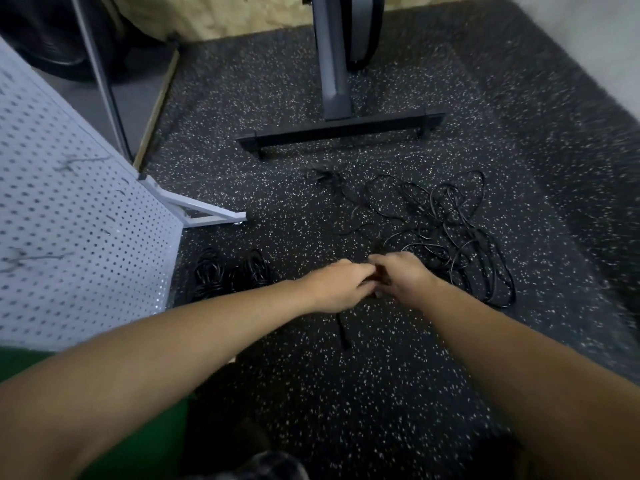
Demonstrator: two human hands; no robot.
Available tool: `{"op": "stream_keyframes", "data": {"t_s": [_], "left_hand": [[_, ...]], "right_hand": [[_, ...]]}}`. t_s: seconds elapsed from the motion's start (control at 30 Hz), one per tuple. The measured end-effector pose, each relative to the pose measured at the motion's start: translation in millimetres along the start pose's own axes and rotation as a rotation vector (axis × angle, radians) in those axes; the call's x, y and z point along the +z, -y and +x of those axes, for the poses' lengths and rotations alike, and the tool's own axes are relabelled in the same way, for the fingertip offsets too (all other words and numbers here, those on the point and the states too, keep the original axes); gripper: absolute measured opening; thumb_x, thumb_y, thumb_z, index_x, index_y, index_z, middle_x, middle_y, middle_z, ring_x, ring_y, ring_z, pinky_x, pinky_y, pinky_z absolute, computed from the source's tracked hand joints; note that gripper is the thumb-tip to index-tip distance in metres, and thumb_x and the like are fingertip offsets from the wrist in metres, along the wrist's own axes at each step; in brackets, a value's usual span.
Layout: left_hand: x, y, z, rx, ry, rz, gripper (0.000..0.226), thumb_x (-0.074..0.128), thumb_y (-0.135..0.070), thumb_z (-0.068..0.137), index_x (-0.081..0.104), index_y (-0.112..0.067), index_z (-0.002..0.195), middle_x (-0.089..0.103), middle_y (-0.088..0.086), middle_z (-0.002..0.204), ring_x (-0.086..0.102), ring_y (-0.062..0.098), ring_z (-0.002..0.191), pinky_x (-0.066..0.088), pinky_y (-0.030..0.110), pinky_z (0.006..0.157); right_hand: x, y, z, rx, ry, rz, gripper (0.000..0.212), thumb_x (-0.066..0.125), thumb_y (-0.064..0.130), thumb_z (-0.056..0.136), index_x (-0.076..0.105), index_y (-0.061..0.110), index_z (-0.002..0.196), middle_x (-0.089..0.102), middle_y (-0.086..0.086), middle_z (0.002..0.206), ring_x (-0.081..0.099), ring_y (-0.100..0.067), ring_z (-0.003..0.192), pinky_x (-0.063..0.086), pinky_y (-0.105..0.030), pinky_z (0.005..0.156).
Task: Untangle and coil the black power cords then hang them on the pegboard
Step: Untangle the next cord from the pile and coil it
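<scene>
A loose tangle of black power cords [446, 230] sprawls over the speckled floor to the right of centre. My left hand [337, 285] and my right hand [403, 277] meet just in front of it, fingers curled together round a black cord; one end of that cord [343, 332] hangs down below my left hand. Two coiled black cords [230, 275] lie on the floor at the foot of the white pegboard [69, 220], which stands at the left on a white leg [204, 211]. The view is blurred.
A dark metal stand with a flat cross foot [341, 131] rises behind the tangle. A thin grey pole [104, 81] leans behind the pegboard. Speckled black rubber flooring [381, 393] covers the ground; a pale wall [609, 46] borders the right.
</scene>
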State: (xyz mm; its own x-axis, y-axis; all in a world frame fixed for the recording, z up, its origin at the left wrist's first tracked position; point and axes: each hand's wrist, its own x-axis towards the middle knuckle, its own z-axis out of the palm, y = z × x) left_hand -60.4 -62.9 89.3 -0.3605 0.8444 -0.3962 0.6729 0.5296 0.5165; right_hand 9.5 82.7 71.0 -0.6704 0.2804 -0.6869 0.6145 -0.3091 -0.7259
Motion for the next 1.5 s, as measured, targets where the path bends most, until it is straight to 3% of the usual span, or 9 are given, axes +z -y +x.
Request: {"op": "stream_keyframes", "data": {"t_s": [0.07,0.27,0.53,0.63,0.77,0.97,1.2,1.33,1.5], "left_hand": [[-8.6,-14.5,-17.2,0.016,-0.008,0.003,0.021,0.051,-0.025,0.109,0.058,-0.012,0.123,0.064,0.011,0.103,0.052,0.018,0.073,0.042,0.033,0.07],[-49.6,-42.5,-62.2,0.011,-0.073,-0.146,0.011,0.069,-0.011,0.097,0.074,-0.02,0.096,0.078,-0.007,0.095,0.073,0.01,0.09,0.054,0.024,0.084],[-100.7,-99.3,-103.6,-0.041,-0.422,-0.796,0.012,0.074,-0.01,0.096,0.071,-0.014,0.085,0.073,-0.003,0.082,0.071,0.014,0.079,0.06,0.028,0.072],[-120.2,-119.8,-116.3,-0.035,-0.582,-0.69,0.009,0.076,-0.029,0.095,0.078,-0.02,0.093,0.076,-0.009,0.089,0.066,0.006,0.085,0.049,0.021,0.08],[-136.1,-133.5,-121.7,-0.104,-0.59,-0.621,0.047,0.06,-0.063,0.098,0.069,-0.017,0.097,0.072,-0.002,0.101,0.061,0.011,0.093,0.046,0.031,0.089],[-140.4,-125.7,-122.7,0.03,-0.446,-0.883,0.008,0.048,-0.033,0.106,0.052,-0.027,0.107,0.075,-0.007,0.124,0.062,0.012,0.126,0.045,0.043,0.107],[-110.4,-77.1,-105.9,0.021,-0.432,-0.375,0.02,0.057,-0.022,0.108,0.074,-0.023,0.098,0.076,0.002,0.102,0.07,0.025,0.102,0.054,0.048,0.1],[-108.3,-65.3,-106.1,0.006,-0.413,-0.222,0.015,0.065,-0.029,0.104,0.079,-0.025,0.101,0.074,-0.014,0.089,0.066,-0.004,0.081,0.053,0.025,0.08],[-87.5,-68.1,-92.0,0.067,-0.134,0.054,0.016,0.065,-0.038,0.102,0.075,-0.025,0.1,0.066,-0.016,0.086,0.062,0.002,0.082,0.047,0.03,0.076]], "right_hand": [[0.3,15.3,-17.3,-0.066,0.001,-0.036,0.01,0.055,0.003,0.105,0.065,0.003,0.105,0.062,-0.007,0.086,0.067,-0.003,0.068,0.054,-0.021,0.066],[0.1,68.7,-87.5,-0.03,0.107,-0.238,0.025,0.044,0.022,0.113,0.063,0.01,0.123,0.073,-0.011,0.1,0.073,-0.027,0.094,0.06,-0.04,0.076],[-16.7,124.7,-178.2,-0.12,0.332,-0.464,0.056,0.038,0.048,0.109,0.053,0.004,0.141,0.067,-0.02,0.134,0.064,-0.032,0.126,0.045,-0.046,0.112],[-14.4,131.8,-208.1,-0.305,0.345,-0.611,0.027,0.051,0.024,0.105,0.066,0.006,0.118,0.079,-0.009,0.107,0.074,-0.022,0.093,0.049,-0.035,0.093],[-10.7,146.7,-236.5,-0.647,0.127,-0.736,0.025,0.053,0.021,0.107,0.071,0.007,0.096,0.056,0.007,0.067,0.044,-0.013,0.06,0.037,-0.03,0.059],[-27.0,161.5,-257.2,-0.849,0.143,-0.54,0.029,0.05,0.028,0.11,0.078,0.023,0.115,0.042,0.017,0.061,0.036,-0.004,0.055,0.032,-0.018,0.053],[-32.7,159.7,-248.8,-0.732,0.251,-0.579,0.031,0.049,0.016,0.108,0.078,0.005,0.103,0.049,0.002,0.064,0.041,-0.013,0.056,0.038,-0.026,0.054],[-42.2,152.4,-243.2,-0.353,0.304,-0.807,0.033,0.043,0.008,0.102,0.075,0.0,0.1,0.07,-0.011,0.076,0.068,-0.023,0.069,0.048,-0.019,0.054],[-55.4,127.5,-218.9,-0.128,0.318,-0.949,0.028,0.051,0.028,0.109,0.072,0.01,0.115,0.07,-0.005,0.076,0.068,-0.019,0.072,0.054,-0.036,0.08]]}}
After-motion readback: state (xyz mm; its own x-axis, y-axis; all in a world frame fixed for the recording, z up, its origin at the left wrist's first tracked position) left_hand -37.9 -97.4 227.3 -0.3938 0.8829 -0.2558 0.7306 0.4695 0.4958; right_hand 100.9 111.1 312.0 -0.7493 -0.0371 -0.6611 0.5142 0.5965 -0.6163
